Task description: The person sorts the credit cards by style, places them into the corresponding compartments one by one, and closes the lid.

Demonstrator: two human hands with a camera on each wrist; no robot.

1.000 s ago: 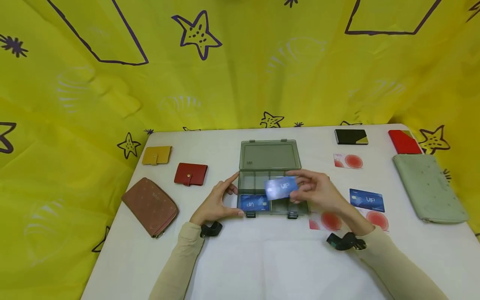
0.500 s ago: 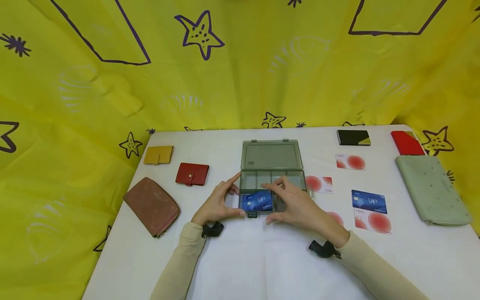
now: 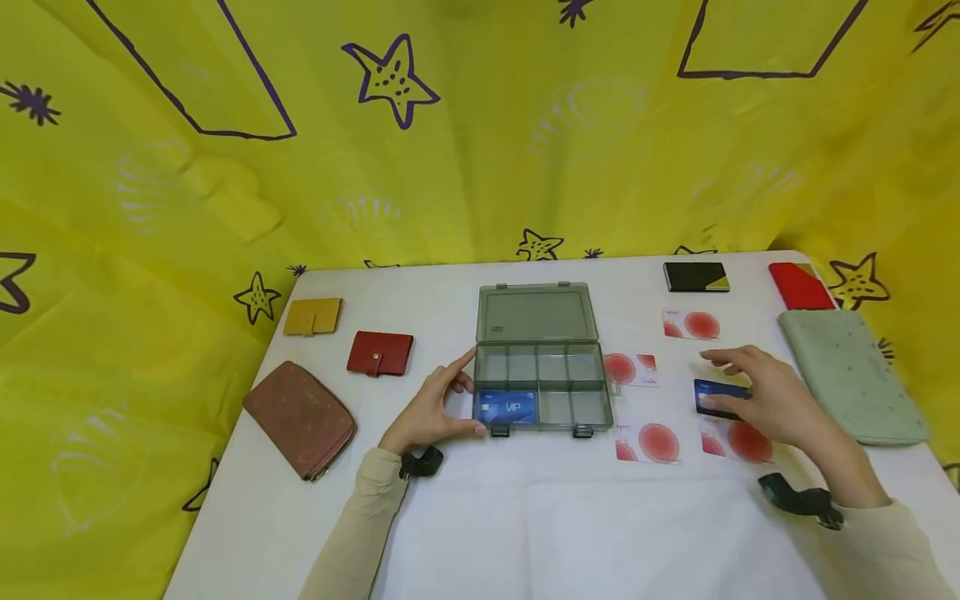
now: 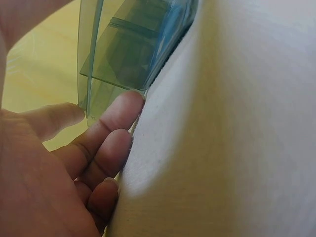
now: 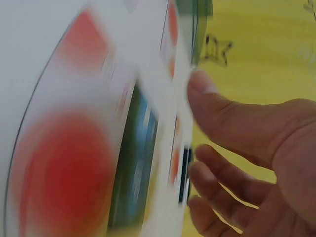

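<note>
A translucent grey-green compartment box (image 3: 555,386) lies with its lid folded back in the middle of the table. One blue VIP card (image 3: 510,407) rests flat over its front-left compartments. My left hand (image 3: 431,410) spans the box's left side, with thumb near the front corner and forefinger farther back; in the left wrist view, fingertips (image 4: 129,106) lie at its lower corner. To the right, my right hand (image 3: 780,398) hovers with loosely bent fingers over another blue card (image 3: 711,388), partly covering it. The right wrist view shows a gap between thumb and fingers.
Red-and-white cards (image 3: 658,442) lie right of the box, one just below the blue card. Wallets in brown (image 3: 300,419), red (image 3: 380,353) and yellow (image 3: 312,317) lie left. A green pouch (image 3: 855,379), black holder (image 3: 696,277) and red holder (image 3: 799,286) are at right.
My right hand carried a blue card into the box's front-left part, released it, and moved right to the other blue card. My left hand stays at the box.
</note>
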